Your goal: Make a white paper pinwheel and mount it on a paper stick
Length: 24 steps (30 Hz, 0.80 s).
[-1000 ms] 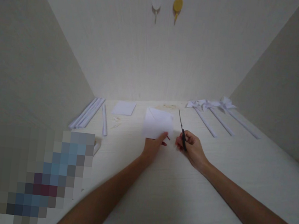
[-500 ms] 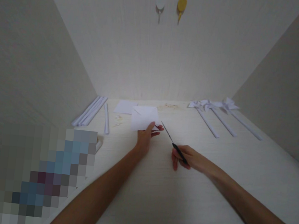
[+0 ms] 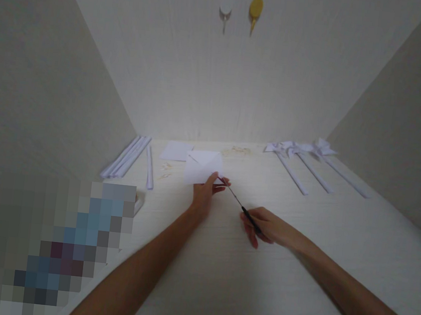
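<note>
A white square of paper [image 3: 201,166] with slits running in from its corners is pinched by my left hand [image 3: 203,195] at its lower right, thumb on top and fingers beneath. My right hand [image 3: 263,224] is closed around the black handle of a pair of scissors [image 3: 249,219]. The thin blades point up and left, and their tip reaches the paper's lower right corner near my left thumb. I cannot tell whether the blades are spread.
Another white sheet [image 3: 176,151] lies behind the held one. Several rolled paper tubes [image 3: 126,157] and a single tube [image 3: 150,167] lie at left. Three paper pinwheels on sticks [image 3: 303,169] lie at right. Small pale bits [image 3: 242,151] lie by the back wall.
The scissors have moved a little, bringing their tip from beside the paper to its lower right corner. My left hand and the paper have barely moved.
</note>
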Each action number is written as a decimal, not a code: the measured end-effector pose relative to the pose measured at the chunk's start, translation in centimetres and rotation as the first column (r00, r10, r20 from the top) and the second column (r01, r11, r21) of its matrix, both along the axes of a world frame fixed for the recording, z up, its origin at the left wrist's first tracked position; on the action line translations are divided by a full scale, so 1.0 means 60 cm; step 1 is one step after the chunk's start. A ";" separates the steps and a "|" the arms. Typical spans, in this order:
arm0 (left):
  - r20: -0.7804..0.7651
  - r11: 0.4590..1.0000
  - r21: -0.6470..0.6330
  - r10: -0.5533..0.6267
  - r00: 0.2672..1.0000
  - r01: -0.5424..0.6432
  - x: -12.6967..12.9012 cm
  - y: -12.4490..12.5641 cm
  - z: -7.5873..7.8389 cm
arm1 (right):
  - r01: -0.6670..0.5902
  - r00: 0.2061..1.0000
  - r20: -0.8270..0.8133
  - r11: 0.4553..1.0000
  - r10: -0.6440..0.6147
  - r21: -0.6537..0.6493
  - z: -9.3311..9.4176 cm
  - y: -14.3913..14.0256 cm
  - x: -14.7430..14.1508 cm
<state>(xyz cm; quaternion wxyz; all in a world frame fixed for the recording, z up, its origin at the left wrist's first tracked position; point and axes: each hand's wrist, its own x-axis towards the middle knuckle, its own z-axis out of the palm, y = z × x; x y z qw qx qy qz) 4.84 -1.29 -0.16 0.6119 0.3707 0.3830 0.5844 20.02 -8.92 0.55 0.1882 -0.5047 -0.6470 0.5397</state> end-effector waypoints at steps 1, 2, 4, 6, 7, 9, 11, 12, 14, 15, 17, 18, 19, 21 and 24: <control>0.002 1.000 -0.004 0.000 1.000 0.000 0.001 0.000 0.000 | 0.000 1.000 -0.003 1.000 0.000 -0.004 0.002 -0.001 -0.001; 0.003 1.000 -0.008 0.001 1.000 -0.001 0.001 -0.001 0.001 | 0.001 1.000 -0.007 1.000 -0.001 -0.008 0.003 -0.001 -0.001; 0.006 1.000 -0.015 0.004 1.000 -0.004 0.002 -0.002 0.002 | 0.005 1.000 -0.012 1.000 -0.005 -0.019 0.004 -0.001 -0.002; 0.005 1.000 -0.017 0.005 1.000 -0.005 0.003 -0.003 0.004 | 0.014 1.000 -0.012 0.999 -0.014 -0.030 0.003 -0.001 -0.002; 0.005 1.000 -0.017 0.003 1.000 -0.003 0.003 -0.004 0.005 | 0.019 1.000 -0.011 0.999 -0.020 -0.033 0.002 -0.001 -0.002; 0.009 1.000 -0.017 0.000 1.000 0.000 0.003 -0.004 0.006 | 0.025 1.000 -0.008 0.999 -0.025 -0.036 0.002 -0.001 -0.001; 0.015 1.000 -0.017 -0.003 1.000 0.003 0.003 -0.005 0.007 | 0.023 1.000 -0.002 0.999 -0.023 -0.032 0.004 -0.002 -0.002; 0.019 1.000 -0.018 -0.004 1.000 0.005 0.003 -0.005 0.007 | 0.021 1.000 0.000 0.999 -0.021 -0.027 0.005 -0.002 -0.002; 0.023 1.000 -0.019 -0.003 1.000 0.003 0.003 -0.005 0.007 | 0.020 1.000 -0.001 1.000 -0.020 -0.022 0.006 -0.002 -0.002; 0.022 1.000 -0.022 -0.001 1.000 0.002 0.004 -0.004 0.007 | 0.022 1.000 -0.002 1.000 -0.022 -0.022 0.006 -0.002 -0.002; 0.019 1.000 -0.026 0.006 1.000 -0.005 0.005 -0.003 0.006 | 0.026 1.000 0.003 0.999 -0.026 -0.024 0.006 -0.003 -0.003; 0.018 1.000 -0.025 0.007 1.000 -0.006 0.005 -0.003 0.005 | 0.025 1.000 0.006 0.999 -0.025 -0.022 0.006 -0.003 -0.003; 0.020 1.000 -0.023 0.007 1.000 -0.007 0.005 -0.002 0.004 | 0.024 1.000 0.010 1.000 -0.024 -0.016 0.006 -0.003 -0.003; 0.025 1.000 -0.014 0.001 1.000 -0.001 0.005 -0.002 0.002 | 0.021 1.000 0.014 1.000 -0.021 -0.004 0.006 -0.003 -0.003; 0.024 1.000 -0.008 -0.010 1.000 0.011 0.004 -0.002 0.001 | 0.022 1.000 0.020 1.000 -0.022 -0.010 0.007 -0.003 -0.004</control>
